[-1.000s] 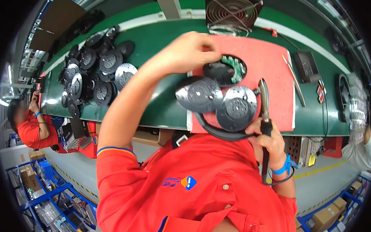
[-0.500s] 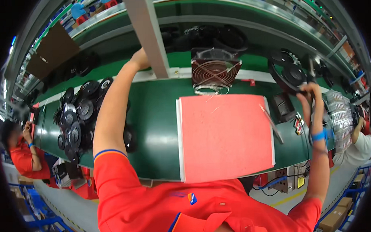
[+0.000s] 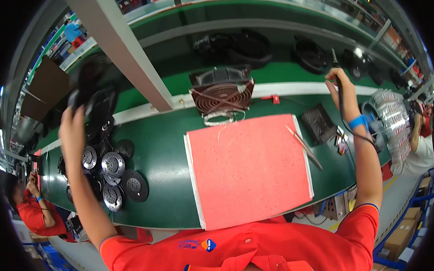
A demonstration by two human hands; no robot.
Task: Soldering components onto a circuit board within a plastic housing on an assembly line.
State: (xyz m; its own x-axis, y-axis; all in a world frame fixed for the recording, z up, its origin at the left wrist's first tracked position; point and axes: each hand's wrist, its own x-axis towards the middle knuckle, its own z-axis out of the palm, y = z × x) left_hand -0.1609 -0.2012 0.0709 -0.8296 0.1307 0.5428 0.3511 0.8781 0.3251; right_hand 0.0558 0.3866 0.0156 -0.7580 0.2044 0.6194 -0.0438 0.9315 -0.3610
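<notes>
My right hand (image 3: 343, 87), raised over the far right of the bench, grips a soldering iron (image 3: 337, 64) with its tip pointing up and away. The iron's black cord hangs along my forearm. On the left, my left hand (image 3: 72, 133) is blurred, its fingers pointing away beside dark round parts (image 3: 102, 102); whether it holds one cannot be made out. Below it lies a pile of black and silver perforated discs (image 3: 113, 165). A pink mat (image 3: 249, 170) covers the middle of the bench, with tweezers (image 3: 304, 147) across its right edge.
A fan with a wire grille (image 3: 224, 98) stands behind the mat. A slanted grey post (image 3: 123, 52) rises left of it. Black ring-shaped parts (image 3: 252, 47) lie on the far green belt. A dark box (image 3: 319, 124) and stacked clear trays (image 3: 392, 124) stand right. People work at both sides.
My left hand has moved from behind the post to the left, over the disc pile. The right hand has lifted away from the bench's right side with the iron. The view has shifted.
</notes>
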